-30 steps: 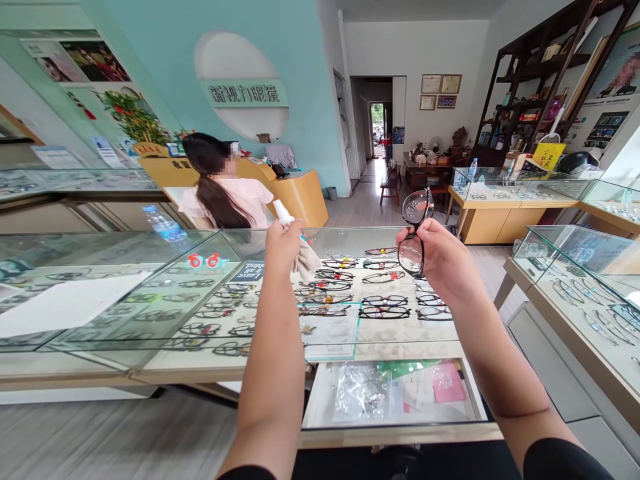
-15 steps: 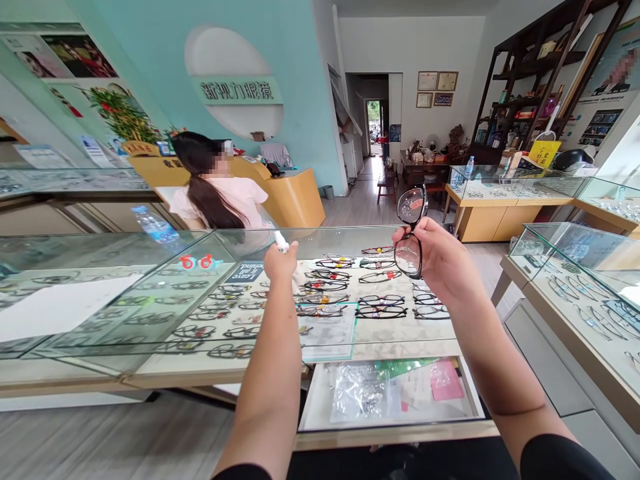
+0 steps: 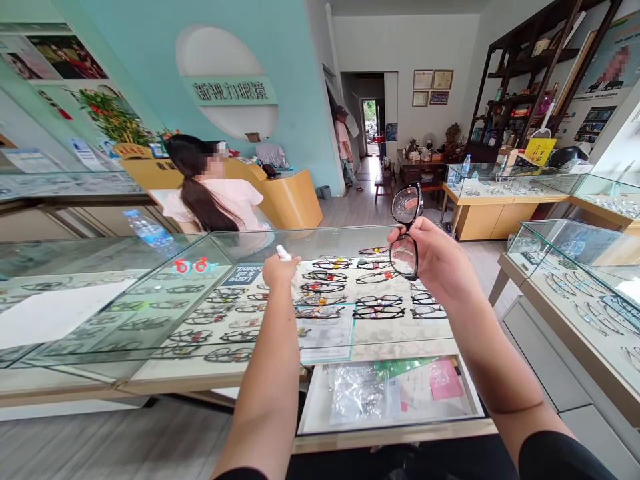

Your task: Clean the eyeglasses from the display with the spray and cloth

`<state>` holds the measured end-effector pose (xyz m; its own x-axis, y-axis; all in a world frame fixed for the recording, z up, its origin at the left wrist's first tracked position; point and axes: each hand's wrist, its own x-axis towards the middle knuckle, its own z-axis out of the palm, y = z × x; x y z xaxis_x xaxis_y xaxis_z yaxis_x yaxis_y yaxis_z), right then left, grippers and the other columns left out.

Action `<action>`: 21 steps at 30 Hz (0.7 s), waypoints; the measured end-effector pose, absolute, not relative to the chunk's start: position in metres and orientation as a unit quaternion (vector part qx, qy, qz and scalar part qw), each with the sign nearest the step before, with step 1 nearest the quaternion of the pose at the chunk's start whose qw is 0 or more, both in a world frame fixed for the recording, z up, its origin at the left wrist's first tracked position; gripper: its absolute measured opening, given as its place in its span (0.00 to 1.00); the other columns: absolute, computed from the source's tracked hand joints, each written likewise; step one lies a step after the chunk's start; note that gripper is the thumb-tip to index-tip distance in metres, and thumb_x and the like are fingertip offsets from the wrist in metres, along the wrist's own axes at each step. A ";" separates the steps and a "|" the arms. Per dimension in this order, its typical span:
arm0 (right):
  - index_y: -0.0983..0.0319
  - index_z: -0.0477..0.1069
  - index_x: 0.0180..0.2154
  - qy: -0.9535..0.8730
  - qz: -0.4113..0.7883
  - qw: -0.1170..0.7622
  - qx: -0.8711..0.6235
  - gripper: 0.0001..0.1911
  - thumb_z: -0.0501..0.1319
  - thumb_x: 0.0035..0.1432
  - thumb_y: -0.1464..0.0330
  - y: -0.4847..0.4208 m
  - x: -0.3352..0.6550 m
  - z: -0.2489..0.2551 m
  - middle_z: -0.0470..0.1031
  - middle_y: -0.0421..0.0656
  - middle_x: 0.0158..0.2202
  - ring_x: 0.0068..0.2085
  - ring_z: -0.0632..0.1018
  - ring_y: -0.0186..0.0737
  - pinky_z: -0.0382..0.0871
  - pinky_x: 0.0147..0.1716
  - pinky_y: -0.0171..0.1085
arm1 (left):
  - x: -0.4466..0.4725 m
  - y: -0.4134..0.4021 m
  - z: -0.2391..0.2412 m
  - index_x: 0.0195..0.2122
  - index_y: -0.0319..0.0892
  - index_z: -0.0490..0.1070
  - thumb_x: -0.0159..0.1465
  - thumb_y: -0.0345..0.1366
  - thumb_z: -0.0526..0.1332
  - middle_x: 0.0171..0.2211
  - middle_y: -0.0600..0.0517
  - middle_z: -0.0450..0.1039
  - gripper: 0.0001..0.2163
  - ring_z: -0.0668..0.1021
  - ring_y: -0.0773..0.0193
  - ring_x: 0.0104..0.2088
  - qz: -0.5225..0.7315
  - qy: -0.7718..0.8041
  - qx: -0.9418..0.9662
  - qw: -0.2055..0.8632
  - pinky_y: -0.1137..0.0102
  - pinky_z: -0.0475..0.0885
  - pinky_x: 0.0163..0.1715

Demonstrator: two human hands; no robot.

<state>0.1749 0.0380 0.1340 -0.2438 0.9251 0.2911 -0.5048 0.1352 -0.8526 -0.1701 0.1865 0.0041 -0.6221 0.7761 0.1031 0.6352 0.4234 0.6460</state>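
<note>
Right hand (image 3: 440,263) has fingers clamped on black-framed glasses (image 3: 403,255), held on end over the display case (image 3: 390,348) of spectacles (image 3: 379,313); left hand (image 3: 280,273) grips a white bottle (image 3: 283,253); the open drawer (image 3: 316,408) holds plastic bags (image 3: 356,395) and pink paper (image 3: 446,380).

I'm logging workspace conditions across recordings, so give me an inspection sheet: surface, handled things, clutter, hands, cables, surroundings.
Surface: glass counter displaying rows of eyeglass frames; drawer open below.
Handled things: black-framed glasses, held on end; small white item, mostly hidden.
Clutter: plastic packets and pink paper in the drawer; white sheet and water bottle toward the left.
Hands: left hand closed around the small white item; right hand pinching the glasses near the bridge.
Cables: nothing seen.
Surroundings: person beyond the counter.
</note>
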 end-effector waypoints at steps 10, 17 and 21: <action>0.57 0.68 0.32 -0.474 0.631 0.576 -0.213 0.12 0.71 0.57 0.63 0.037 0.175 0.134 0.81 0.41 0.38 0.37 0.76 0.38 0.61 0.29 0.36 | -0.175 0.189 -0.005 0.61 0.41 0.76 0.74 0.44 0.68 0.59 0.43 0.78 0.19 0.82 0.51 0.56 0.286 0.856 0.394 0.174 0.51 0.82 0.56; 0.57 0.69 0.32 -0.473 0.634 0.575 -0.208 0.11 0.70 0.59 0.63 0.037 0.175 0.134 0.81 0.41 0.38 0.38 0.77 0.38 0.62 0.29 0.36 | -0.174 0.187 -0.004 0.62 0.42 0.75 0.73 0.44 0.68 0.60 0.43 0.77 0.20 0.82 0.51 0.57 0.288 0.858 0.384 0.183 0.52 0.82 0.56; 0.57 0.69 0.32 -0.472 0.634 0.578 -0.203 0.11 0.71 0.59 0.64 0.036 0.176 0.134 0.81 0.40 0.37 0.37 0.77 0.38 0.65 0.31 0.35 | -0.171 0.184 0.004 0.64 0.41 0.74 0.72 0.45 0.69 0.63 0.41 0.75 0.23 0.80 0.48 0.61 0.308 0.859 0.375 0.166 0.48 0.80 0.60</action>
